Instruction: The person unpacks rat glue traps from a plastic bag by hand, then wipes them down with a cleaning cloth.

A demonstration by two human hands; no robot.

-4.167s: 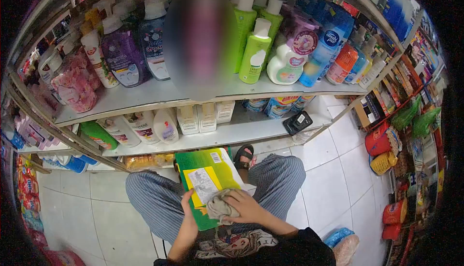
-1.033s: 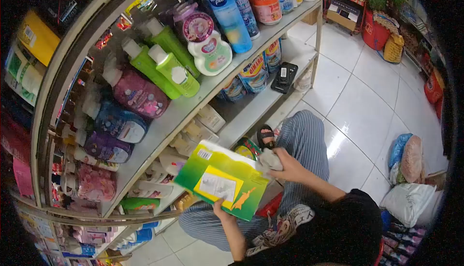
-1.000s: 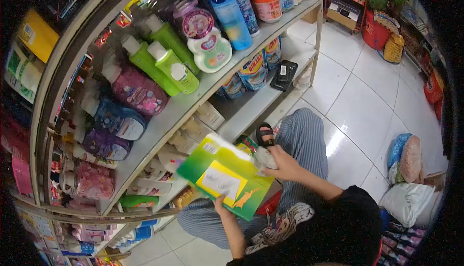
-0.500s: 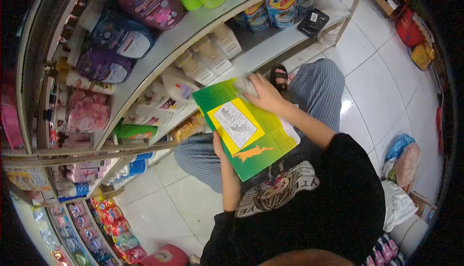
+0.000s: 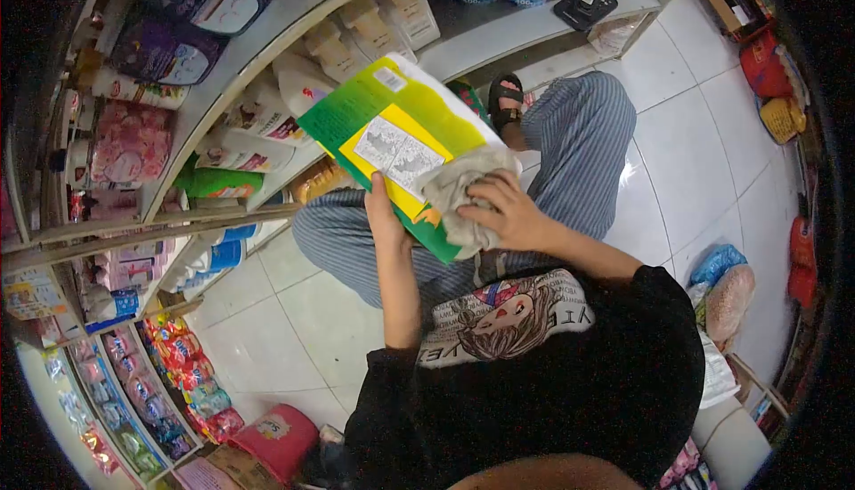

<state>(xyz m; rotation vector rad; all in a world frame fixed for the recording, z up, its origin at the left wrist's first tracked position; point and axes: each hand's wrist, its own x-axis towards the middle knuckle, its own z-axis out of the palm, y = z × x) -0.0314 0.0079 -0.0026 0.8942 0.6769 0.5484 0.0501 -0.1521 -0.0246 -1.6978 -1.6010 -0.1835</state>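
A green and yellow book [image 5: 343,107] with a white picture panel and a barcode is tilted above my crossed legs. My left hand [image 5: 386,214] grips its lower left edge, thumb on the printed face and the other fingers hidden behind. In my right hand [image 5: 508,214] is a crumpled greyish-white cloth [image 5: 468,178], pressed on the book's lower right part. The cloth covers that corner and some of the orange figure there.
Shelves [image 5: 258,53] with bottles, boxes and pouches stand in front and to the left. A black device [image 5: 585,7] lies on the lower shelf. Bagged goods [image 5: 728,298] sit on the tiled floor [image 5: 686,169] at right; a pink tub [image 5: 278,441] is at lower left.
My right hand has moved the cloth from the book's upper right down to its lower right corner, uncovering the barcode. The book has shifted up and left in view.
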